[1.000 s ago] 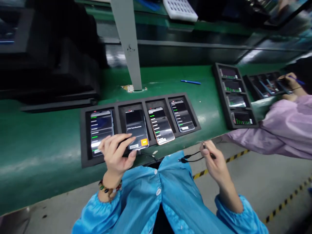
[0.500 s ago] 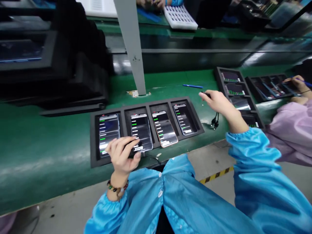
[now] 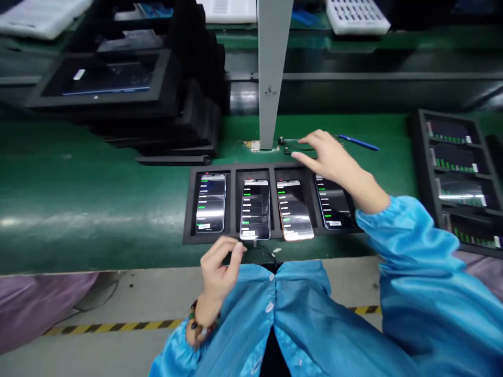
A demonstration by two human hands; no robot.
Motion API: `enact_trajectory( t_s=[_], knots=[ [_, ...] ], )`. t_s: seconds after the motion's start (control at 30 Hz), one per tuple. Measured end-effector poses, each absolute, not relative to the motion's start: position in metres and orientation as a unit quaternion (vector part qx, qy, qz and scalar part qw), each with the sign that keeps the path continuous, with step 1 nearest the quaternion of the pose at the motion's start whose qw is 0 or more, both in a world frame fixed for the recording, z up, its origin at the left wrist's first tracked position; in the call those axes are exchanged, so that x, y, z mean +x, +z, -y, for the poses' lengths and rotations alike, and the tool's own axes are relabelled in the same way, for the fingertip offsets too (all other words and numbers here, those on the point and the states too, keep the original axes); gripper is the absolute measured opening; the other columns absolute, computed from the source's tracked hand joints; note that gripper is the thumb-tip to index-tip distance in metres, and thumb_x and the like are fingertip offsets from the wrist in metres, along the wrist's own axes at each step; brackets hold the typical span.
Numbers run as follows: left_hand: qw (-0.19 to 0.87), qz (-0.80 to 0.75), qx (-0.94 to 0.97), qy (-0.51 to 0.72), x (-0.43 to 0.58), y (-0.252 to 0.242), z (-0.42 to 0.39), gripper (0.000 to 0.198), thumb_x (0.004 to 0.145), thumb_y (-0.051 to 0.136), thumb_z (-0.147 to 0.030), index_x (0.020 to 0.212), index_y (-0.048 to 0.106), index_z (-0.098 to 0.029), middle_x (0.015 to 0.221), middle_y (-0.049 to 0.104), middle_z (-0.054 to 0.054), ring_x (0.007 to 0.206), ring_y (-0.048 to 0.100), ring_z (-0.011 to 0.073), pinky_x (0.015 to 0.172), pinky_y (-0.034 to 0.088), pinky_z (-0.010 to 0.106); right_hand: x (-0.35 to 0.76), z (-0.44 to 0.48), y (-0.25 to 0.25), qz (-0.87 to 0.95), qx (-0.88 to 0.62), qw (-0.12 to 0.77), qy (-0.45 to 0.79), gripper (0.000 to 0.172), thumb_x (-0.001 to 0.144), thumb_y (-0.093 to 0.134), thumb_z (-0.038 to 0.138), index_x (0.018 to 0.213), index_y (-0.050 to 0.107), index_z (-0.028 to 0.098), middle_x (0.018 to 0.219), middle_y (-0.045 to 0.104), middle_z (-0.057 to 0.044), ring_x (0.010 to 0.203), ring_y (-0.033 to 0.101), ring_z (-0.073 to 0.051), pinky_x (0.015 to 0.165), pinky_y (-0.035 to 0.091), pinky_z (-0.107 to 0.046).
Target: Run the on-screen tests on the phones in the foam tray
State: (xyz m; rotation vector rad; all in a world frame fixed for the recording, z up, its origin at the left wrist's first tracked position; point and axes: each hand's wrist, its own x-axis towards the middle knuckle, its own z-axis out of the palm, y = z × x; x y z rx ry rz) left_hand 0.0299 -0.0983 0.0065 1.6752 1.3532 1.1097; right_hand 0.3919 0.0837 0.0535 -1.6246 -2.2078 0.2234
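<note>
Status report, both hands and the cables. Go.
Left hand at plugged cable below second phone, grip unclear. Right hand past tray, fingertips at loose cable by post. Blue pen nearby, untouched.

A long green bench (image 3: pixel 78 204) ran from left to right. In the near middle lay a black foam tray (image 3: pixel 232 209) with four pockets. A second black tray (image 3: pixel 418 152) lay at the right edge. At far left sat a stack of black foam trays (image 3: pixel 176 125). A grey post (image 3: pixel 271 78) rose from the far middle, with a black cable (image 3: pixel 293 152) and a blue pen (image 3: pixel 359 142) lying just right of its foot.
</note>
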Motion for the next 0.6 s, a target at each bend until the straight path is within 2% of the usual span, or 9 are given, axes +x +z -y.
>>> enact_trajectory(
  t_s=[0.1, 0.2, 0.27, 0.33, 0.43, 0.6],
  knots=[
    [0.568, -0.571, 0.514, 0.295, 0.034, 0.013, 0.117, 0.039, 0.101, 0.071, -0.056, 0.093, 0.081, -0.020, 0.076, 0.077, 0.006, 0.067, 0.073, 0.0204, 0.067, 0.062, 0.032, 0.432, -0.036, 0.062, 0.735, -0.612, 0.284, 0.076, 0.055, 0.112, 0.053, 0.063, 0.123, 0.079, 0.017, 0.120, 0.079, -0.016, 0.119, 0.074, -0.028, 0.109, 0.054, -0.046],
    [0.665, -0.581, 0.387, 0.266, 0.045, 0.011, 0.120, 0.053, 0.089, 0.081, -0.068, 0.108, 0.082, -0.019, 0.099, 0.084, 0.011, 0.077, 0.080, 0.0254, 0.071, 0.068, 0.036, 0.478, -0.012, 0.044, 0.629, -0.694, 0.343, 0.075, 0.065, 0.114, 0.042, 0.067, 0.121, 0.081, 0.015, 0.120, 0.081, -0.019, 0.117, 0.076, -0.024, 0.101, 0.054, -0.040],
    [0.678, -0.589, 0.334, 0.285, 0.053, 0.007, 0.119, 0.056, 0.084, 0.086, -0.067, 0.111, 0.081, -0.018, 0.117, 0.084, 0.015, 0.086, 0.082, 0.0265, 0.076, 0.070, 0.036, 0.498, -0.013, 0.021, 0.594, -0.705, 0.371, 0.115, 0.070, 0.113, 0.039, 0.072, 0.123, 0.081, 0.018, 0.123, 0.082, -0.018, 0.118, 0.076, -0.025, 0.103, 0.056, -0.041],
    [0.680, -0.596, 0.296, 0.308, 0.061, 0.004, 0.118, 0.054, 0.082, 0.089, -0.063, 0.109, 0.080, -0.017, 0.122, 0.083, 0.016, 0.090, 0.083, 0.0254, 0.079, 0.070, 0.035, 0.505, -0.025, -0.002, 0.592, -0.678, 0.397, 0.176, 0.075, 0.110, 0.037, 0.078, 0.124, 0.081, 0.020, 0.128, 0.081, -0.015, 0.121, 0.076, -0.027, 0.108, 0.056, -0.045],
    [0.671, -0.606, 0.248, 0.347, 0.070, 0.000, 0.117, 0.050, 0.079, 0.092, -0.059, 0.101, 0.077, -0.016, 0.112, 0.084, 0.015, 0.093, 0.083, 0.0252, 0.085, 0.070, 0.035, 0.497, -0.050, -0.024, 0.585, -0.634, 0.428, 0.269, 0.086, 0.106, 0.032, 0.087, 0.123, 0.080, 0.018, 0.129, 0.082, -0.015, 0.120, 0.076, -0.026, 0.109, 0.057, -0.044],
    [0.627, -0.664, 0.175, 0.368, 0.084, -0.004, 0.119, 0.048, 0.074, 0.089, -0.058, 0.095, 0.071, -0.019, 0.082, 0.081, 0.009, 0.084, 0.082, 0.0276, 0.080, 0.069, 0.038, 0.476, -0.068, -0.028, 0.500, -0.603, 0.492, 0.379, 0.095, 0.098, 0.030, 0.098, 0.101, 0.082, 0.017, 0.106, 0.085, -0.014, 0.105, 0.078, -0.024, 0.105, 0.058, -0.039]
  ],
)
